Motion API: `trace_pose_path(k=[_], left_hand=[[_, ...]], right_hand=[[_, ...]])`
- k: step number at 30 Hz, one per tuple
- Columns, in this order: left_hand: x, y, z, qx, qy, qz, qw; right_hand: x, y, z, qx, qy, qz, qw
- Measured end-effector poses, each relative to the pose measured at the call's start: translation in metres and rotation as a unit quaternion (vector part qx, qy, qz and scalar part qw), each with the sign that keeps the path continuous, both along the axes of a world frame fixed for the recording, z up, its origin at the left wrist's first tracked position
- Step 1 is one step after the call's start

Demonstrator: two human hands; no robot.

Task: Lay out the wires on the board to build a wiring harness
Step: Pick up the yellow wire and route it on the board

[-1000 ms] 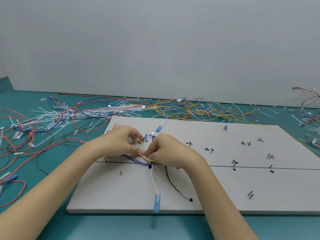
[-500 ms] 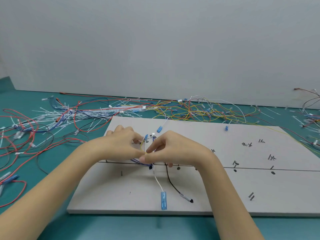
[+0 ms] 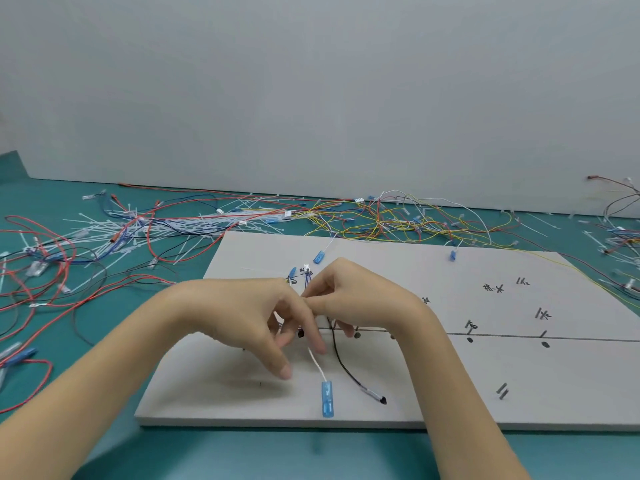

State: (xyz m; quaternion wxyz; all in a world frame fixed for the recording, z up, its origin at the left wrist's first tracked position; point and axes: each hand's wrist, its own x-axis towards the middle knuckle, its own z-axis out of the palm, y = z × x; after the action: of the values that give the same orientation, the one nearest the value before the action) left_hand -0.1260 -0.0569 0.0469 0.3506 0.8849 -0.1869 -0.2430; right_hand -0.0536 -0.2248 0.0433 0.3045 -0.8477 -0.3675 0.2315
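- We see the flat pale-grey rectangular board [image 3: 433, 386] lying on the teal bench [image 3: 311, 452], its near long edge parallel to the bench's near edge; a dark line runs across it with dots and short marks, which we take for routing guides.
- The left hand [image 3: 249, 317] hangs over the board's left half, fingers loosely spread and pointing down; we cannot tell whether it holds anything.
- The right hand [image 3: 349, 299] meets it fingertip to fingertip, its fingers curled as if pinching a thin wire at the junction; the pinched piece itself is hidden.
- We judge this meeting point to be a branch node, which would explain both hands working at one spot.
- The white wire with a blue sleeve terminal [image 3: 326, 398] runs from under the hands toward the board's near edge; the black wire with a dark tip [image 3: 349, 372] runs just beside it, apart.
- Small blue-tipped wire ends [image 3: 304, 273] stand just beyond the fingers.
- The board's right half is open for further runs.
- Loose red, yellow and white wires and ties [image 3: 138, 237] crowd the bench along the board's far and left edges.
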Motion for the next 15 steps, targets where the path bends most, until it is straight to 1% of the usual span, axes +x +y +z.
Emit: trace_pose_path(k=[4, 6, 8, 10, 13, 15], left_hand=[[-0.002, -0.013, -0.010, 0.058, -0.048, 0.014, 0.997], [-0.003, -0.011, -0.009, 0.058, -0.066, 0.042, 0.995], [-0.002, -0.002, -0.001, 0.041, -0.073, 0.071, 0.994], [-0.003, 0.010, 0.009, 0.012, -0.085, 0.123, 0.989], [0.000, 0.031, 0.015, -0.061, -0.112, 0.200, 0.971], [0.000, 0.044, 0.014, -0.084, -0.098, 0.219, 0.967]], right_hand=[[0.001, 0.000, 0.000, 0.009, 0.010, -0.003, 1.000], [0.001, -0.001, 0.000, 0.008, 0.009, -0.001, 1.000], [0.002, -0.001, -0.001, 0.001, 0.009, -0.002, 1.000], [0.002, -0.001, -0.002, -0.004, 0.014, -0.011, 1.000], [0.003, 0.000, -0.003, -0.002, 0.026, -0.023, 0.999], [0.003, 0.000, -0.003, -0.001, 0.030, -0.028, 0.999]])
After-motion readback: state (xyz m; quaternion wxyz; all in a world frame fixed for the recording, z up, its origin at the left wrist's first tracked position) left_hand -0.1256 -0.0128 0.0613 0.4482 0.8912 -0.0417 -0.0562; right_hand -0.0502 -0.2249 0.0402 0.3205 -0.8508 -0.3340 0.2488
